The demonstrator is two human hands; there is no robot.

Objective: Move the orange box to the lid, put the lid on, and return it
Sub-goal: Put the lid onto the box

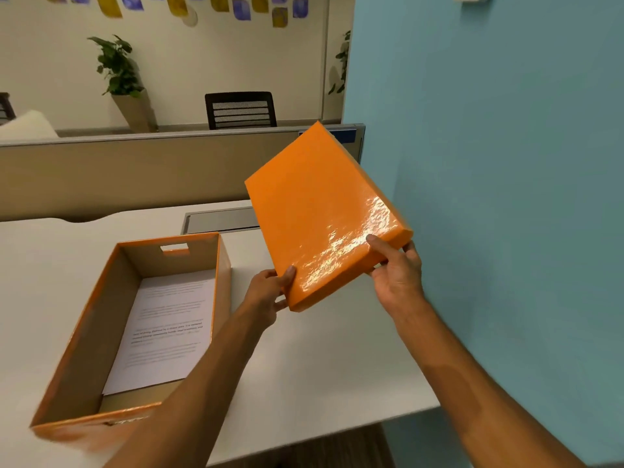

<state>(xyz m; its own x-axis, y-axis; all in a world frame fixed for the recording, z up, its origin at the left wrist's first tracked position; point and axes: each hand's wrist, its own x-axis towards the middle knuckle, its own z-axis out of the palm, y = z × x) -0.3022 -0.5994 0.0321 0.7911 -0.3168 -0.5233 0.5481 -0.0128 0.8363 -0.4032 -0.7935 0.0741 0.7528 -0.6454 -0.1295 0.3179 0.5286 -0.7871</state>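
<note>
Both hands are up on the lid [320, 217], holding it in the air, tilted, glossy top towards the camera. Left hand [266, 292] clamps the near left corner, thumb on top, fingers curled beneath. Right hand [398, 268] pinches the near right corner, thumb pressed on the shiny face, fingers wrapped under the edge. Down to the left, the orange box [135, 332] sits open on the white table [320, 366], a printed sheet of paper [165, 329] lying flat inside. Lid and box are apart, lid up and to the right.
</note>
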